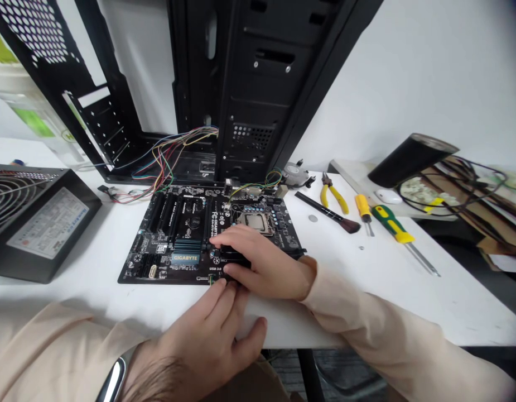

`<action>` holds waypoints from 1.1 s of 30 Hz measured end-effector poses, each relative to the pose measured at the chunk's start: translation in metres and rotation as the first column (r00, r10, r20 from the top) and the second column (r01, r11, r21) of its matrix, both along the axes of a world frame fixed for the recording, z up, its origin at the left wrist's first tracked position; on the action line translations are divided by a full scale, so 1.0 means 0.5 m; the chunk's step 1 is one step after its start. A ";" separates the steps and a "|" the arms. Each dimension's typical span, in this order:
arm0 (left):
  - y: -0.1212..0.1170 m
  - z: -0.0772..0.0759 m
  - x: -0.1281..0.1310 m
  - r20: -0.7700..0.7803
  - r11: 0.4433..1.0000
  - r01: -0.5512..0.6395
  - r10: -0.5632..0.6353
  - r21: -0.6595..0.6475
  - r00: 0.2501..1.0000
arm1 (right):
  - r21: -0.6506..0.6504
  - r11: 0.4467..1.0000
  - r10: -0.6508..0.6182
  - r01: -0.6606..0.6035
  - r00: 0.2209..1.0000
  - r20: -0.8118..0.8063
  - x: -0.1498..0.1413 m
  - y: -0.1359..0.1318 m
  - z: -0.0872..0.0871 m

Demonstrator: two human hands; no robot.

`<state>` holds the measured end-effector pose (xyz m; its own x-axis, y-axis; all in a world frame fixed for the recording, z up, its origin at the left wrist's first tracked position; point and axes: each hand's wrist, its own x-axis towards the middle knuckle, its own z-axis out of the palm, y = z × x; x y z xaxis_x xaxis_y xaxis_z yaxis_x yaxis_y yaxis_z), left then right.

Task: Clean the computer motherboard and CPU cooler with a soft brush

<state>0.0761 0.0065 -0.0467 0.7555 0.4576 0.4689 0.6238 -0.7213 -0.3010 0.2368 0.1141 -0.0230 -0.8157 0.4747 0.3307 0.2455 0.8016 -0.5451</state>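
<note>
A black Gigabyte motherboard (132, 262) lies flat on the white table, with a blue heatsink (186, 252) and a silver processor (258, 223) in its socket. My right hand (266, 265) rests over the dark memory slots, thumb and index finger apart on the board. Its other fingers cover part of the slots. At the board's near edge, my left hand (207, 335) touches with its fingertips beside a small connector with green and yellow on it. The left thumb sticks out away from the fingers. Whatever lies under the fingertips is hidden.
Behind the board stands a black computer case (258, 95) with loose coloured wires (165, 153). A power supply (52, 223) sits left. To the right lie a CPU cooler (296, 175), pliers (333, 195), a brush (328, 212) and two screwdrivers (363, 212), (394, 226).
</note>
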 end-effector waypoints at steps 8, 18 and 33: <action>-0.001 -0.005 0.002 0.014 1.000 0.005 -0.005 0.001 1.000 | 0.067 0.997 0.020 -0.023 0.999 0.044 -0.003 -0.003 0.001; -0.001 -0.004 0.004 0.016 1.000 0.005 -0.006 0.014 1.000 | 0.083 0.997 -0.011 0.003 0.995 0.098 -0.003 -0.007 0.004; -0.002 -0.003 -0.002 0.026 0.999 0.026 -0.026 -0.025 0.999 | 0.149 0.834 -0.551 0.531 0.817 0.173 0.100 0.023 0.118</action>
